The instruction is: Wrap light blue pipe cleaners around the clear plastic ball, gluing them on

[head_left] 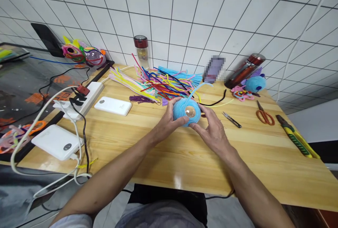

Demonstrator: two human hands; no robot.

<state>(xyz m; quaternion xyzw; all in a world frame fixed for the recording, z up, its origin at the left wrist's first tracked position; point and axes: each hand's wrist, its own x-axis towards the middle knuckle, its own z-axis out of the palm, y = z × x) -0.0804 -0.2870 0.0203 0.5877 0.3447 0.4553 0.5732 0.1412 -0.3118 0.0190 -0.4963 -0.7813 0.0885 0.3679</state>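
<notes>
Between my two hands is a ball wrapped in light-blue pipe cleaner (179,110), held above the table's middle. A round, shiny, see-through patch shows uncovered on its near face. One loose blue end (196,90) curves up and to the right from the top. My left hand (170,117) grips the ball's left side, its thumb lying across the front below the bare patch. My right hand (212,125) holds the right side, thumb at the lower edge and fingers behind. Behind the ball lies a pile of multicoloured pipe cleaners (163,83).
Thread snips (232,119), scissors (265,117) and yellow-green pliers (297,136) lie on the right. A dark red flask (245,69) leans near a blue fuzzy ball (255,82). Power banks (113,106) and a corded power strip (88,97) are on the left. A glass bottle (142,51) stands behind.
</notes>
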